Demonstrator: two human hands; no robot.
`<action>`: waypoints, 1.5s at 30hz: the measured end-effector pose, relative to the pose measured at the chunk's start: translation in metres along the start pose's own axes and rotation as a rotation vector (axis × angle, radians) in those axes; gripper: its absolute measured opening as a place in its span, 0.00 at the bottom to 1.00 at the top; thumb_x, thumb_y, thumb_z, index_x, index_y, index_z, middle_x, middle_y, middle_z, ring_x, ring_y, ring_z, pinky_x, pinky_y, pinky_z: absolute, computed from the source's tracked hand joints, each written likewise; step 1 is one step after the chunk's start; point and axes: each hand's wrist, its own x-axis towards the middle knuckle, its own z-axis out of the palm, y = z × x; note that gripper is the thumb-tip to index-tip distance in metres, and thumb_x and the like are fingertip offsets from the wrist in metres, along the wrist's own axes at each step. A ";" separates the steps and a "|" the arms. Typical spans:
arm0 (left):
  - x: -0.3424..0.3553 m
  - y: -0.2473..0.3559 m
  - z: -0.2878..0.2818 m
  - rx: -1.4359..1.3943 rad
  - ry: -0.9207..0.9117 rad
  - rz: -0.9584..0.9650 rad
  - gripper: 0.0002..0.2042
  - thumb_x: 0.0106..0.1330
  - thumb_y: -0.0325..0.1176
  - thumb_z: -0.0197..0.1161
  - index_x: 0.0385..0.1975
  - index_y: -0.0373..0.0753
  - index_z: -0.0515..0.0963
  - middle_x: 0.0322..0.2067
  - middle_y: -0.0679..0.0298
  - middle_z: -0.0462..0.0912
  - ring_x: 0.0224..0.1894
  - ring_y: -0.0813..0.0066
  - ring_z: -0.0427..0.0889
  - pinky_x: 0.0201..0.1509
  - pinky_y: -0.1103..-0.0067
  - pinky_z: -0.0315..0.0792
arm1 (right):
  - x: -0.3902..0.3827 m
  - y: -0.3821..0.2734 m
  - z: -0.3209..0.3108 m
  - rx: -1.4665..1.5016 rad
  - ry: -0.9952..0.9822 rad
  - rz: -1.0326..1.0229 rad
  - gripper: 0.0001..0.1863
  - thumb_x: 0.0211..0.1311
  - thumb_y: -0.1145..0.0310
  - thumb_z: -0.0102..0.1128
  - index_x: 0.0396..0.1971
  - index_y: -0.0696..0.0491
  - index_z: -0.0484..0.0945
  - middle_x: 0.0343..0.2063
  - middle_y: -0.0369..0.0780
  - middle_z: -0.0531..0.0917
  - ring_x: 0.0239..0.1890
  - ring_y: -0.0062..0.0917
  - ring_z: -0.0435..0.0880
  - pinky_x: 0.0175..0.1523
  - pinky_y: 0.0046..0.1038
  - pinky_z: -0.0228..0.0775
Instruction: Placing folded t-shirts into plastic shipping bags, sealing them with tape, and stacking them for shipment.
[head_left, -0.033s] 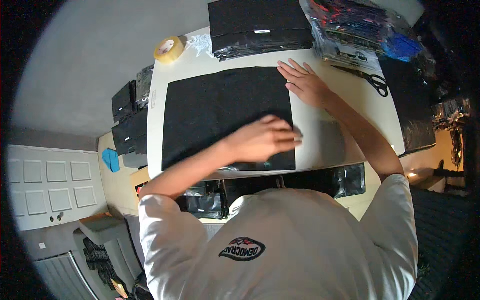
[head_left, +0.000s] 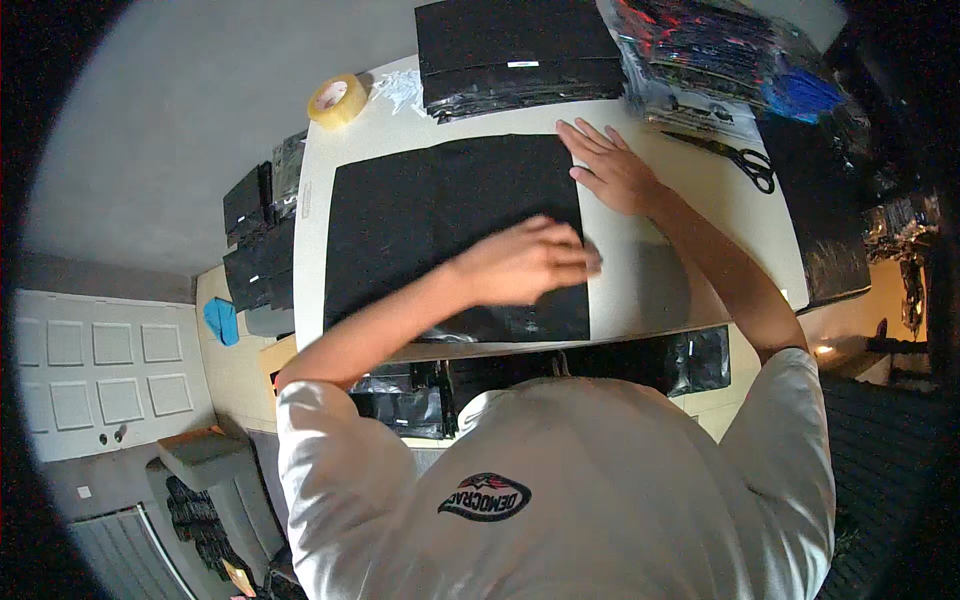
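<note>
A black sheet (head_left: 410, 220), seemingly plastic or fabric, lies flat on the white table (head_left: 650, 270). My left hand (head_left: 530, 260) is over its lower right part at the right edge, fingers curled and blurred; I cannot make out anything inside them. My right hand (head_left: 610, 170) lies flat with fingers spread, at and just beyond the sheet's far right corner. Black-handled scissors (head_left: 750, 168) lie to the right of this hand. A roll of yellowish tape (head_left: 338, 100) stands near the far left corner, beside small white pieces (head_left: 398, 90).
A stack of black packets (head_left: 520, 50) and wrapped bundles (head_left: 700, 55) line the back. More black stacks are left (head_left: 250, 270) and right (head_left: 830, 250) of the table, and below its near edge (head_left: 690, 360). A white door (head_left: 110, 370) and grey seat (head_left: 220, 490) are lower left.
My left hand has shifted slightly away from me, up along the sheet's right edge. My right hand stays where it was.
</note>
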 end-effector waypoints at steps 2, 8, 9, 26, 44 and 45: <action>0.010 -0.040 0.008 0.006 0.021 0.019 0.27 0.53 0.25 0.63 0.58 0.43 0.81 0.59 0.67 0.81 0.59 0.67 0.77 0.63 0.69 0.71 | 0.002 -0.001 -0.007 0.164 0.029 0.052 0.35 0.77 0.60 0.51 0.79 0.50 0.52 0.77 0.46 0.60 0.78 0.44 0.59 0.78 0.51 0.52; 0.036 -0.086 0.001 -0.001 0.052 0.146 0.18 0.58 0.25 0.65 0.49 0.44 0.85 0.45 0.67 0.82 0.54 0.65 0.79 0.61 0.67 0.74 | 0.002 0.009 -0.003 0.450 0.216 0.078 0.35 0.76 0.64 0.52 0.78 0.52 0.54 0.71 0.56 0.67 0.73 0.50 0.66 0.76 0.44 0.57; 0.038 -0.089 0.002 -0.056 0.057 0.160 0.15 0.59 0.26 0.66 0.46 0.44 0.85 0.44 0.67 0.82 0.53 0.65 0.79 0.60 0.67 0.75 | 0.002 0.010 -0.003 0.488 0.224 0.081 0.34 0.75 0.64 0.52 0.77 0.53 0.55 0.71 0.56 0.68 0.73 0.50 0.67 0.76 0.44 0.57; 0.039 -0.094 -0.029 -0.164 -0.095 0.134 0.04 0.61 0.29 0.67 0.33 0.39 0.82 0.34 0.64 0.83 0.50 0.64 0.79 0.57 0.66 0.75 | 0.000 0.020 0.008 0.969 0.201 0.159 0.32 0.75 0.72 0.53 0.76 0.53 0.60 0.74 0.45 0.67 0.77 0.35 0.63 0.76 0.36 0.60; -0.183 -0.062 -0.070 0.043 0.315 -0.535 0.11 0.50 0.22 0.74 0.33 0.44 0.91 0.48 0.67 0.87 0.54 0.61 0.80 0.60 0.69 0.77 | -0.001 0.025 0.008 0.642 0.136 0.089 0.27 0.76 0.67 0.52 0.73 0.52 0.67 0.73 0.46 0.70 0.76 0.39 0.65 0.79 0.37 0.53; -0.192 -0.060 -0.068 0.062 0.299 -0.579 0.11 0.51 0.22 0.74 0.33 0.44 0.91 0.48 0.66 0.87 0.54 0.60 0.80 0.59 0.68 0.78 | -0.002 0.028 0.011 0.640 0.135 0.084 0.27 0.76 0.67 0.52 0.73 0.52 0.67 0.73 0.46 0.70 0.76 0.39 0.65 0.79 0.37 0.53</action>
